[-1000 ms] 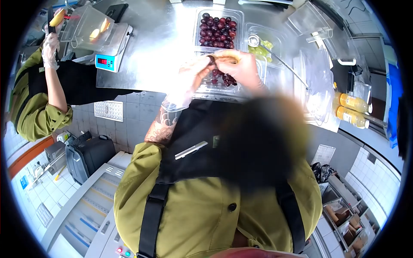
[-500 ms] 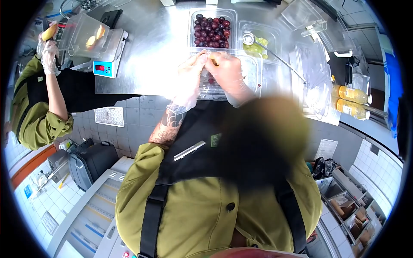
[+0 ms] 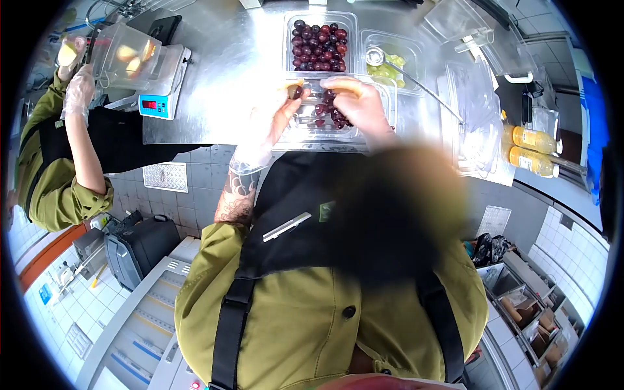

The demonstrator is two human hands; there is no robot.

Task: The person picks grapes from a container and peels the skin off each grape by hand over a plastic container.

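My left hand [image 3: 272,118], in a clear glove, pinches a dark grape [image 3: 295,91] whose pale greenish flesh shows, at the left side of a clear plastic tub [image 3: 385,122]. My right hand [image 3: 364,109], also gloved, hovers over the tub's right part with its fingers curled. What those fingers hold, if anything, is hidden. Several dark grape pieces [image 3: 334,117] lie in the tub between my hands. Just behind, whole dark red grapes [image 3: 318,49] fill a second clear container [image 3: 286,40].
Right of the grapes, a container holds green pieces [image 3: 388,70] and a long-handled metal spoon [image 3: 416,84]. Stacked clear lids [image 3: 465,117] and yellow bottles [image 3: 534,140] stand farther right. At left, a co-worker [image 3: 81,149] works beside a scale [image 3: 159,91] bearing a tub.
My hands were together over the tub and have moved apart. The grape now shows in my left fingers. The co-worker's tub shows more pale pieces.
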